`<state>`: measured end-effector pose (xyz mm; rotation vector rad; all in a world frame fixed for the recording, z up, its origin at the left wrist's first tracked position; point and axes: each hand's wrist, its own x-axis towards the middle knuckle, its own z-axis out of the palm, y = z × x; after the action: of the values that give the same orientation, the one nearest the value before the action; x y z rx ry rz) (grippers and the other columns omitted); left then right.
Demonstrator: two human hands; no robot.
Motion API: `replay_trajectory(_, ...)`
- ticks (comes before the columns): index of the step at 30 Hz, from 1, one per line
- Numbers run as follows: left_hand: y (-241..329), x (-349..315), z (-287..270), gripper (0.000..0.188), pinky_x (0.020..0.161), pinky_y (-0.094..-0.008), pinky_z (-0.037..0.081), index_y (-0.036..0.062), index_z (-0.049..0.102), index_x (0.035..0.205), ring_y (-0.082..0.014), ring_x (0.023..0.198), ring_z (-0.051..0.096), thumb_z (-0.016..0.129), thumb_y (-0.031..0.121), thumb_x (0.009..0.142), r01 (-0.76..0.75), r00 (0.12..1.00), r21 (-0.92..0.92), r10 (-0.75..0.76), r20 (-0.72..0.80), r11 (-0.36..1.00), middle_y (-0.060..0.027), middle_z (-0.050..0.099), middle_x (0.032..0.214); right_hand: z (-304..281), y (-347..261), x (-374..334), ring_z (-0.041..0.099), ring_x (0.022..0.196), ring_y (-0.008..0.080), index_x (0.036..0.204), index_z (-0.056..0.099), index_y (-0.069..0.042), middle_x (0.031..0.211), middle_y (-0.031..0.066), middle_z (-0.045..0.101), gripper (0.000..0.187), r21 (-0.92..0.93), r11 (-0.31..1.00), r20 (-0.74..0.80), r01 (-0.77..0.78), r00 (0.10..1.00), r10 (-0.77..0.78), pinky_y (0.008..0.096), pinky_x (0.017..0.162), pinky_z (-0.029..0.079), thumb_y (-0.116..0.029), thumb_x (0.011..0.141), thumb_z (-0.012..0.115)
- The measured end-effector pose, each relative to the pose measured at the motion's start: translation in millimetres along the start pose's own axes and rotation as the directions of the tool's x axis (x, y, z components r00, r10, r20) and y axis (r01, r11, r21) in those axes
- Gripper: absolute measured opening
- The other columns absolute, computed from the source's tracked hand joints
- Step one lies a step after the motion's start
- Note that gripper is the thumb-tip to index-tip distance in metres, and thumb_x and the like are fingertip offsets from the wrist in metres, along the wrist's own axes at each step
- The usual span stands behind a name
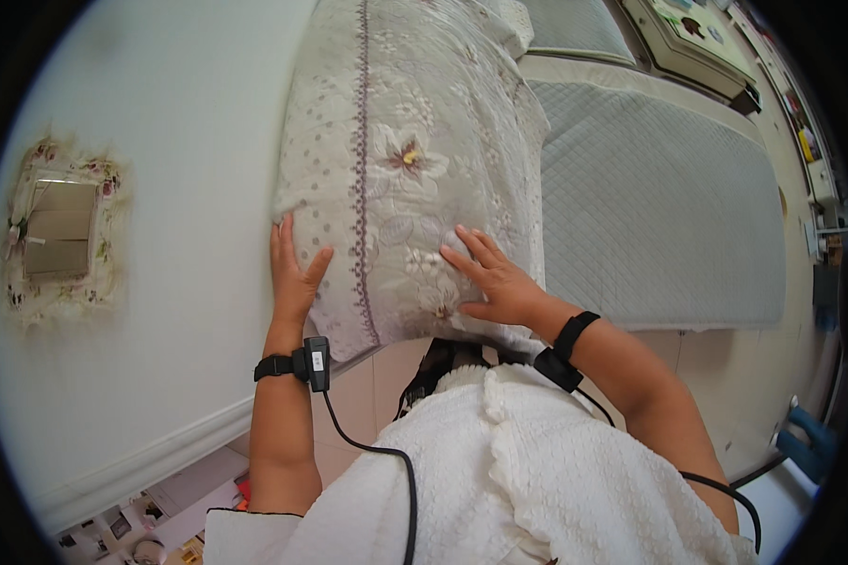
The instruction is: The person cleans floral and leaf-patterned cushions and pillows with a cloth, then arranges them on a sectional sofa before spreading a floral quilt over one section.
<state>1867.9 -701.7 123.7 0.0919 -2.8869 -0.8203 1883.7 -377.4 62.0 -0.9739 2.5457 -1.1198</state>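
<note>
A pale floral cover [410,202], quilted, with a purple trim line and grey dots along its left side, lies over a long padded piece in front of me. My left hand [297,273] rests at its near left edge, next to the wall, with thumb and fingers apart. On the cover's top, beside the embroidered flowers near its close end, my right hand [499,282] lies with fingers spread. Both hands press on the fabric and grip nothing. Each wrist wears a black strap with a small box and a cable.
To the right stretches a grey quilted seat pad [660,207]. A cream table [697,47] with small items stands at the far right. The white wall [188,235] runs close on the left, bearing a switch plate [61,226] with a flowered border. Shelved goods sit lower left.
</note>
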Motion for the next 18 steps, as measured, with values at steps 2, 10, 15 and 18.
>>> replay_trajectory(2, -10.8, -17.1, -0.7, 0.084, 0.104, -0.0429, 0.022, 0.0045, 0.029, 0.134, -0.038, 0.126, 0.025, 0.067, 0.046, 0.071, 0.018, 1.0, -0.064, -0.018, 0.005, 0.998, -0.0262, 0.024, 0.136, 11.4, 6.6, -31.8, 0.032, 0.124, 0.0343, 0.139, 0.02, -0.028, 0.139, 0.0158, 0.028, 0.087, 0.157, 0.975, 0.182, -0.157, 0.975, 0.128, 0.0396, 0.098, 0.033, -0.019, 0.068, 0.07)
replay_trajectory(10, -20.7, -18.2, 11.7, 0.079, 0.097, -0.0413, 0.032, 0.0, 0.036, 0.128, -0.0371, 0.115, 0.039, 0.072, 0.035, 0.067, -0.148, 0.972, -0.004, 0.145, -0.186, 0.989, -0.0237, 0.041, 0.123, 85.8, 49.3, -146.0, 0.06, 0.087, 0.0269, 0.112, 0.056, -0.006, 0.093, 0.0148, 0.063, 0.039, 0.241, 0.535, 0.242, -0.81, 0.584, 0.775, 0.0354, 0.076, 0.047, -0.02, 0.076, 0.062)
replay_trajectory(15, -32.1, -26.2, 4.5, 0.075, 0.096, -0.0414, 0.033, 0.0017, 0.039, 0.126, -0.0384, 0.114, 0.04, 0.071, 0.039, 0.069, -0.169, 0.967, -0.128, 0.14, -0.213, 0.977, -0.0262, 0.04, 0.124, 140.8, 50.2, -206.4, 0.06, 0.061, 0.0162, 0.098, 0.061, -0.003, 0.077, 0.0081, 0.063, 0.025, 0.566, 0.102, 0.281, -0.818, 0.308, 0.909, 0.028, 0.051, 0.047, -0.019, 0.079, 0.06)
replay_trajectory(18, -29.7, -53.6, 8.3, 0.072, 0.096, -0.042, 0.033, 0.0095, 0.042, 0.127, -0.0368, 0.117, 0.037, 0.072, 0.038, 0.068, -0.256, 0.911, 0.029, 0.252, -0.327, 0.966, -0.0224, 0.037, 0.129, 169.0, 26.9, -242.9, 0.058, 0.056, 0.014, 0.101, 0.058, -0.005, 0.077, 0.0065, 0.062, 0.021, 0.532, 0.09, 0.304, -0.842, 0.29, 0.908, 0.0263, 0.049, 0.046, -0.017, 0.084, 0.055)
